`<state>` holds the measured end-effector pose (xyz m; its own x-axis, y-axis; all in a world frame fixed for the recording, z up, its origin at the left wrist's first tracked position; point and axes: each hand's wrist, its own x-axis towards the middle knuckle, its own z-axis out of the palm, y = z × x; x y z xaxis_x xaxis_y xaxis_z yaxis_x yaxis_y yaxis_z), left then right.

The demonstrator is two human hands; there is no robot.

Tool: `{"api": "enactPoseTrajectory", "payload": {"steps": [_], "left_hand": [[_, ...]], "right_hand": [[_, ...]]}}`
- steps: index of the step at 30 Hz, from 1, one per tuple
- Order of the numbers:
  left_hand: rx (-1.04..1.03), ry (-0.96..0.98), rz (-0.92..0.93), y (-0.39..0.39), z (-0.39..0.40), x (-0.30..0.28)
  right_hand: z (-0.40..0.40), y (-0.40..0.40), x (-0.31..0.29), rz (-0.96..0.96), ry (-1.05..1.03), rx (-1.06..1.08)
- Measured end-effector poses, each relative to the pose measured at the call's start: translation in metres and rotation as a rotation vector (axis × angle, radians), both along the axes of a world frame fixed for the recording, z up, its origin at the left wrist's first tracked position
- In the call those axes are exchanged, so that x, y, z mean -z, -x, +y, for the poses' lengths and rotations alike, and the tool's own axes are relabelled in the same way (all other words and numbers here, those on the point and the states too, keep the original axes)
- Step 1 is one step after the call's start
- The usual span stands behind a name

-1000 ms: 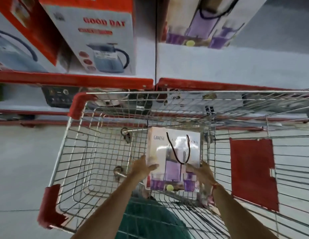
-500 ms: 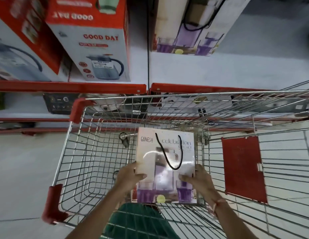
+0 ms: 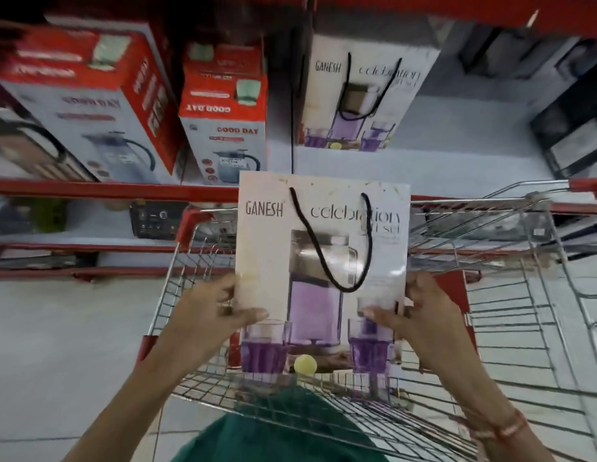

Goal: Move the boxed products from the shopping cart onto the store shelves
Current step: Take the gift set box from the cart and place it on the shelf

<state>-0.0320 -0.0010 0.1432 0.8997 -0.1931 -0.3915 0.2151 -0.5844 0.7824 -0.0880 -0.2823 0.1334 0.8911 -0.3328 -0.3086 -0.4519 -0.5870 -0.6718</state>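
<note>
White carton: a GANESH gift-set box (image 3: 323, 261) with a black cord handle (image 3: 333, 241), printed with a purple jug and glasses, is held upright above the shopping cart (image 3: 510, 281), clear of the wire basket.
Left hand: the left hand (image 3: 207, 315) is clamped on the box's lower left edge, thumb laid across the printed front.
Right hand: the right hand (image 3: 423, 315) grips the lower right edge the same way, thumb on the front, fingers hidden behind.
Long axis: the box stands tall, running from the hands up and away toward the shelving; both hands hold it low, so most of its height rises above the grip.
Where it must go: a matching box (image 3: 367, 95) stands on the white shelf (image 3: 457, 161) straight ahead and above, with bare shelf to its right.
Neighbours: red-and-white GOOD DAY kettle boxes (image 3: 223, 121) fill the shelf section to the left, beyond a divider.
Nearer hand: neither; the box sits squarely between them, roughly in line with its twin.
Step in hand, as judged: carrying forward and up over the red shelf lip (image 3: 123, 191), most likely to the open space beside the matching box.
Risk: the top edge could catch the lip if raised too little.
</note>
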Motion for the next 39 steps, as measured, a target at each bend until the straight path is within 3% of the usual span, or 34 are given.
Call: {"api": "enactPoseTrajectory", "payload": {"steps": [6, 11, 16, 19, 31, 36, 39], "left_hand": [[-0.015, 0.002, -0.056, -0.008, -0.012, 0.001], [-0.029, -0.131, -0.302, -0.03, -0.038, 0.013], [-0.197, -0.101, -0.504, -0.084, -0.087, 0.03], [-0.25, -0.178, -0.542, -0.134, -0.114, 0.036], [-0.262, 0.015, -0.688, -0.225, -0.155, 0.084], [-0.241, -0.017, -0.692, -0.226, -0.156, 0.094], [-0.229, -0.034, -0.686, -0.228, -0.156, 0.097]], "right_hand": [[-0.007, -0.014, -0.004, -0.072, -0.012, 0.013], [-0.022, -0.031, 0.006, -0.252, -0.01, 0.086], [-0.045, -0.088, 0.02, -0.478, -0.045, 0.175], [-0.063, -0.134, 0.033, -0.558, -0.014, 0.205], [-0.109, -0.233, 0.091, -0.622, 0.073, 0.232], [-0.11, -0.24, 0.103, -0.632, 0.192, 0.211], [-0.111, -0.242, 0.103, -0.606, 0.162, 0.21]]}}
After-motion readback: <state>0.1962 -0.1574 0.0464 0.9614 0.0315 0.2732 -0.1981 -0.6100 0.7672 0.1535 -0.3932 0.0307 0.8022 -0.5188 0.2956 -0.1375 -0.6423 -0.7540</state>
